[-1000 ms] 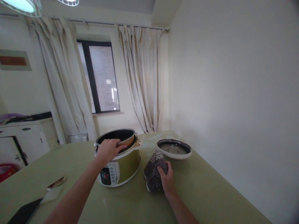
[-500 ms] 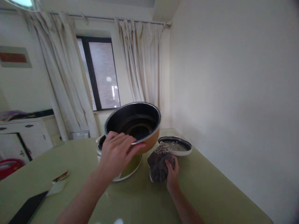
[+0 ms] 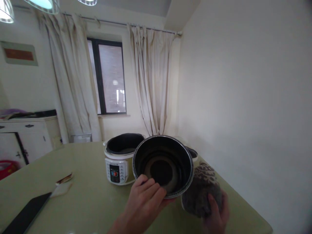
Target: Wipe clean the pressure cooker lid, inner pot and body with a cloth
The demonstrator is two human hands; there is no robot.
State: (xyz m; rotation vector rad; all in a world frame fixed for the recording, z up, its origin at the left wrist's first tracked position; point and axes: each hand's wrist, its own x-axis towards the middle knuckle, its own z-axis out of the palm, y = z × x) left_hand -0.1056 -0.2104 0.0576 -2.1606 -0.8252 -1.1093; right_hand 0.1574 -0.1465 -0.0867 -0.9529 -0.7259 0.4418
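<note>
A round inner pot (image 3: 162, 172), black inside with a worn ring on its bottom, is tilted so its mouth faces me. My left hand (image 3: 146, 203) grips its near rim, fingers curled over the edge. To the right, a bunched grey-brown cloth (image 3: 202, 191) with a pale pattern is held in my right hand (image 3: 216, 211); that hand is slightly blurred. The white rice cooker (image 3: 119, 165) stands open behind the pot, its control panel facing me. Behind the pot's right side, a round lid (image 3: 193, 153) is mostly hidden.
The green table (image 3: 80, 201) runs to the wall on the right. At its left lie a dark flat knife-like blade (image 3: 29, 211) with a pale handle and a small brown-and-white scrap (image 3: 64, 178). A white cabinet (image 3: 36, 130) and a red basin (image 3: 8, 169) stand beyond.
The pot has moved away from above the cooker, toward me and to the right, tilting further to show its inside. My right hand and the cloth have come nearer and rightward.
</note>
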